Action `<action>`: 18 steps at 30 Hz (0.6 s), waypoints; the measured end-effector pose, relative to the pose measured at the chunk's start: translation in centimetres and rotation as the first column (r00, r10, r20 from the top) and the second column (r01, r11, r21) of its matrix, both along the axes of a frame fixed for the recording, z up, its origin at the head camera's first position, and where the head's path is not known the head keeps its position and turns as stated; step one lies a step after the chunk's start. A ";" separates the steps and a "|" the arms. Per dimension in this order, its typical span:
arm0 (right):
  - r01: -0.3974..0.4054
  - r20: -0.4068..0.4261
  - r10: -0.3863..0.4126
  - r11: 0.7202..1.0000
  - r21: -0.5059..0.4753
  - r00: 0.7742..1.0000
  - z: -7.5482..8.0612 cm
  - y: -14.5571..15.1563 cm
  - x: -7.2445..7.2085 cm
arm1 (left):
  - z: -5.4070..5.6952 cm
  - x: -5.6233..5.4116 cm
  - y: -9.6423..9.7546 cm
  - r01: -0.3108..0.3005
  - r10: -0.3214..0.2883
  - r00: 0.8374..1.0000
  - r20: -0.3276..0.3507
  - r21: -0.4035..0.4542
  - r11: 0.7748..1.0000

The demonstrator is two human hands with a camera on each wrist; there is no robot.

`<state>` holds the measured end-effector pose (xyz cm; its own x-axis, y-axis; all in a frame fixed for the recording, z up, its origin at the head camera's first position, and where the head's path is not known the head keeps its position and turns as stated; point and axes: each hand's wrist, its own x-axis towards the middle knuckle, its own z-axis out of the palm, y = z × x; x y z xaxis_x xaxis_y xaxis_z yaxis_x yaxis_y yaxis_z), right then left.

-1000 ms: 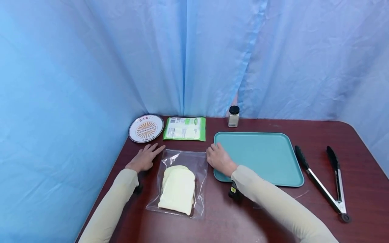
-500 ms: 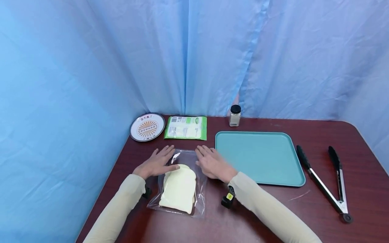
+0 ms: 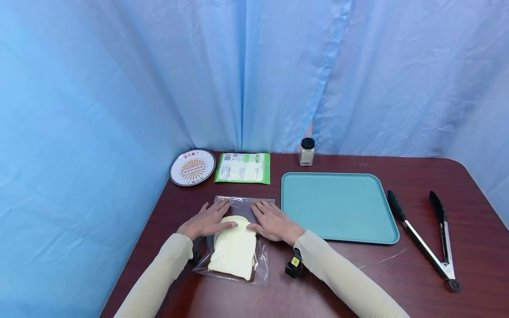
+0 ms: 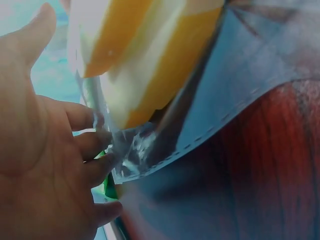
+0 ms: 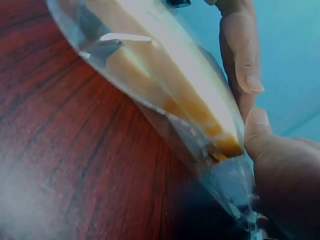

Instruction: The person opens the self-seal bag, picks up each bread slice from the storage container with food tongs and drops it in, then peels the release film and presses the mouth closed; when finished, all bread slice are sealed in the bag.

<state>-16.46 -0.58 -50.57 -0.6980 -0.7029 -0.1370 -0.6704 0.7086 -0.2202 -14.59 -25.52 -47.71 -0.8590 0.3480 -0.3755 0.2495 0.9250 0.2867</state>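
A clear plastic bag lies flat on the table, with bread slices stacked inside it. My left hand rests on the bag's far left part, fingers extended and thumb over the bread's upper edge. Opposite it, my right hand lies on the far right part, fingers straight, its thumb near the bread's top right corner. In the left wrist view, the left fingertips touch the bag's edge beside the yellow-crusted slices. The right wrist view shows the right thumb close to the bagged bread.
Behind the bag are a patterned plate and a green-and-white packet. A black-lidded jar stands at the back. To the right lie a teal tray and spread black-tipped tongs. Blue curtains hang round the table.
Both hands have moved inward from the bag's sides onto its far part. The right hand's curled fingers have straightened. Plate, packet, jar, tray and tongs stay in place.
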 end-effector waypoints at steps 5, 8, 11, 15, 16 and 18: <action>0.006 0.029 -0.006 1.000 0.010 1.000 -0.1 0.3 0.0 | -0.4 0.1 0.2 -0.008 0.008 1.000 0.013 -0.004 1.000; 0.006 0.039 -0.006 1.000 -0.001 0.999 -0.1 0.3 -0.1 | -0.4 0.2 0.2 -0.017 0.017 1.000 0.018 0.006 1.000; 0.010 0.046 -0.009 1.000 -0.020 0.999 -0.3 0.5 -0.2 | -0.6 0.3 -0.1 -0.021 0.020 1.000 0.023 0.024 0.999; 0.026 0.079 -0.022 0.999 -0.040 0.997 -0.5 0.7 -0.3 | -0.8 0.4 -0.5 -0.031 0.029 0.999 0.040 0.054 0.998; 0.031 0.089 -0.027 0.999 -0.041 0.996 -0.5 0.7 -0.3 | -0.9 0.4 -0.6 -0.036 0.033 0.998 0.046 0.063 0.997; 0.034 0.104 -0.030 0.999 -0.035 0.994 -0.6 0.7 -0.3 | -1.1 0.4 -0.8 -0.042 0.037 0.997 0.062 0.079 0.996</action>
<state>-16.77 0.13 -51.13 -0.7036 -0.6862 -0.1845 -0.6197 0.7196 -0.3132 -14.15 -26.31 -48.80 -0.8495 0.3450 -0.3991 0.1929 0.9073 0.3737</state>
